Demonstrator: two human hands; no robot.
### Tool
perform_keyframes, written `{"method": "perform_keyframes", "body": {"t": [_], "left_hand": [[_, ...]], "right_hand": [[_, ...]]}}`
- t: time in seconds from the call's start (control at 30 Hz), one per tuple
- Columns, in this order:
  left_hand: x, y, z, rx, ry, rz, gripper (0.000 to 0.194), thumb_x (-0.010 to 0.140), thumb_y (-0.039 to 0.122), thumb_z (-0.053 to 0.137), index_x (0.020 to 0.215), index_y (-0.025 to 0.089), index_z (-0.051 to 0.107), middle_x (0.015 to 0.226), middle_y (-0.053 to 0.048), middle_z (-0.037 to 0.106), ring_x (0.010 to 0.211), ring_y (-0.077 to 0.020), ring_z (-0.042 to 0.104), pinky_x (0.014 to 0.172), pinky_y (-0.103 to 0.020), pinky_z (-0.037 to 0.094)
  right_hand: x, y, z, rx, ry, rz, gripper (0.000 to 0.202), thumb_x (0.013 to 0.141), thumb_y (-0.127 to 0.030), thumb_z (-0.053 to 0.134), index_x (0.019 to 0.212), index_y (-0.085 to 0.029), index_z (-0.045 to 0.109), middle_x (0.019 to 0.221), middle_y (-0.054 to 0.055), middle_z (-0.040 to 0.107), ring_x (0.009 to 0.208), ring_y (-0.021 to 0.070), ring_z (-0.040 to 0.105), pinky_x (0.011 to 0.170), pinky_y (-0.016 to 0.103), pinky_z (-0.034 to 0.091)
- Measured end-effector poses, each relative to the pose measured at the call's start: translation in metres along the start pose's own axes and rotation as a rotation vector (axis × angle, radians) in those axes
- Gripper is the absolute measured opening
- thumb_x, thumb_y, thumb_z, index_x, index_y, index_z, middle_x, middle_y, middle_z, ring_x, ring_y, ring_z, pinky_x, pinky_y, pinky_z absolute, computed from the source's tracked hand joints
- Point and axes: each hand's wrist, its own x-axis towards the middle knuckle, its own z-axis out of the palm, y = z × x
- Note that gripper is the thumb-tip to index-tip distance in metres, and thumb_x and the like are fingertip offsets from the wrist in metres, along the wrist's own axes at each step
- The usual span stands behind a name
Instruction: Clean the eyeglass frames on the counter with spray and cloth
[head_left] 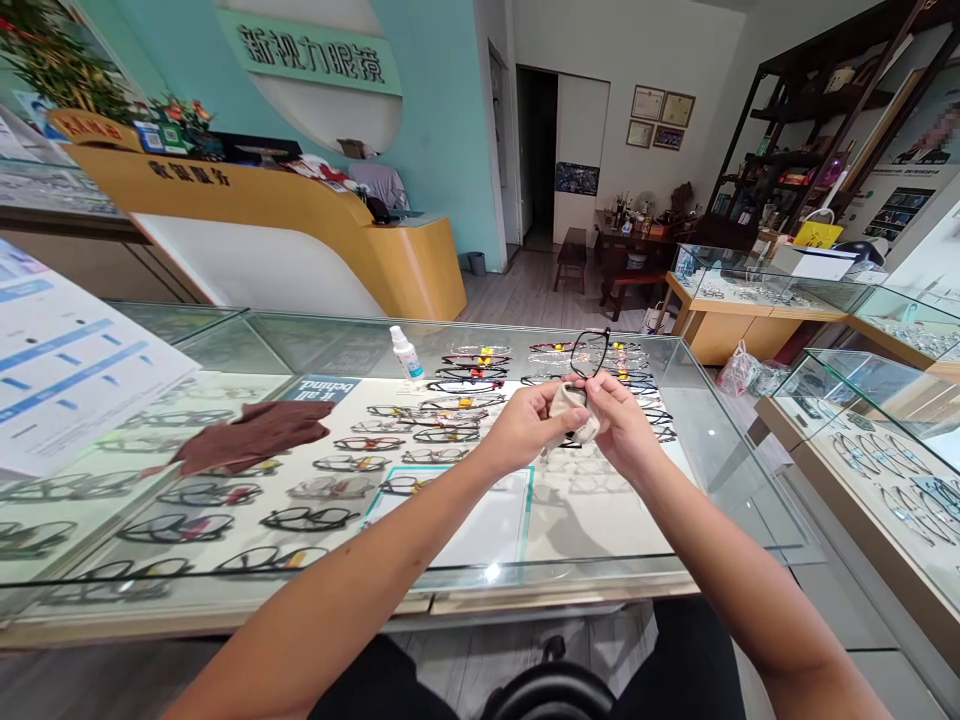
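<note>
Above the glass counter, my two hands meet around a pair of black-framed eyeglasses [606,345]. One lens stands up above the fingers, while much of the rest of the frame is covered. My left hand [521,428] pinches a cream cleaning cloth [571,405] folded over part of the glasses. My right hand [624,422] is closed on the glasses beside the cloth, with its fingertips near the visible lens. A white spray bottle [406,354] stands on the counter, to the left beyond my hands. A crumpled brown cloth [255,436] lies farther left.
Rows of eyeglasses [367,443] show through the glass display counter [600,570]. A printed white-and-blue sheet [82,370] stands at the left. More display cases [787,415] are on the right. A wooden reception desk [420,265] stands across the floor. Part of a black stool [551,695] shows below.
</note>
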Motion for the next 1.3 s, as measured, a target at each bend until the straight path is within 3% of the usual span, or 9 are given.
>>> {"method": "perform_keyframes", "body": {"t": [0.2,0.27,0.37,0.5,0.6,0.83,1.0,1.17,1.3], "left_hand": [[0.0,-0.004,-0.001,0.07,0.094,0.042,0.061,0.079,0.076,0.078,0.073,0.018,0.059,0.055,0.007,0.041,0.052,-0.0084,0.035,0.05,-0.023,0.029],[0.001,-0.007,-0.003,0.072,0.051,0.018,0.067,0.079,0.08,0.074,0.065,0.019,0.053,0.055,0.005,0.044,0.052,-0.009,0.038,0.05,-0.023,0.032],[0.004,-0.009,-0.006,0.015,-0.015,-0.031,0.069,0.078,0.082,0.074,0.063,0.018,0.054,0.057,0.002,0.051,0.057,-0.0111,0.047,0.055,-0.025,0.041],[0.008,-0.009,-0.011,-0.131,0.043,-0.105,0.068,0.072,0.083,0.08,0.077,0.015,0.067,0.067,0.0,0.063,0.066,-0.014,0.059,0.067,-0.028,0.052],[0.011,-0.009,-0.016,-0.184,0.085,-0.091,0.071,0.071,0.083,0.08,0.09,0.015,0.074,0.076,-0.004,0.071,0.078,-0.0195,0.068,0.078,-0.033,0.056],[0.014,-0.011,-0.021,-0.137,0.148,-0.022,0.072,0.072,0.087,0.076,0.086,0.017,0.074,0.083,-0.007,0.075,0.088,-0.0239,0.07,0.081,-0.034,0.055],[0.014,-0.011,-0.022,-0.027,0.213,0.018,0.07,0.07,0.085,0.078,0.076,0.017,0.067,0.067,0.0,0.063,0.067,-0.0146,0.056,0.067,-0.028,0.046],[0.012,-0.005,-0.029,-0.039,0.116,0.032,0.062,0.072,0.074,0.086,0.07,0.017,0.061,0.061,0.004,0.053,0.059,-0.0108,0.045,0.059,-0.025,0.037],[0.01,0.0,-0.033,-0.071,0.037,-0.037,0.055,0.068,0.062,0.095,0.084,0.014,0.072,0.076,-0.002,0.068,0.07,-0.0137,0.058,0.068,-0.025,0.045]], "right_hand": [[0.003,0.004,-0.001,-0.047,-0.027,-0.038,0.044,0.063,-0.056,0.098,0.075,-0.025,0.069,0.093,0.0,0.075,0.088,0.0159,0.065,0.079,0.027,0.051],[0.003,0.002,-0.001,-0.06,-0.006,-0.049,0.044,0.061,-0.056,0.099,0.074,-0.025,0.07,0.098,0.002,0.076,0.097,0.0185,0.067,0.087,0.03,0.053],[0.003,-0.006,-0.002,-0.081,0.052,-0.032,0.045,0.057,-0.057,0.099,0.072,-0.023,0.073,0.108,0.003,0.075,0.096,0.0177,0.066,0.082,0.027,0.053],[0.003,-0.017,-0.005,-0.11,0.057,-0.022,0.046,0.056,-0.057,0.099,0.069,-0.021,0.071,0.122,0.004,0.072,0.081,0.0137,0.059,0.066,0.025,0.047],[0.003,-0.02,-0.008,-0.189,0.001,-0.029,0.043,0.061,-0.054,0.096,0.066,-0.021,0.07,0.127,0.004,0.07,0.086,0.0149,0.06,0.068,0.026,0.044],[0.006,-0.02,-0.015,-0.38,-0.156,-0.004,0.038,0.071,-0.053,0.092,0.068,-0.022,0.07,0.083,-0.001,0.062,0.081,0.0148,0.055,0.08,0.03,0.042],[0.005,-0.02,-0.015,-0.433,-0.198,0.034,0.042,0.071,-0.057,0.092,0.071,-0.022,0.069,0.081,-0.002,0.059,0.079,0.0142,0.053,0.079,0.03,0.04],[0.003,-0.02,-0.013,-0.39,-0.205,0.064,0.049,0.066,-0.062,0.094,0.071,-0.021,0.068,0.076,-0.002,0.062,0.073,0.0132,0.05,0.071,0.028,0.037],[0.002,-0.021,-0.012,-0.359,-0.189,0.096,0.05,0.062,-0.061,0.095,0.069,-0.02,0.067,0.074,-0.003,0.064,0.069,0.0117,0.049,0.066,0.026,0.035]]}}
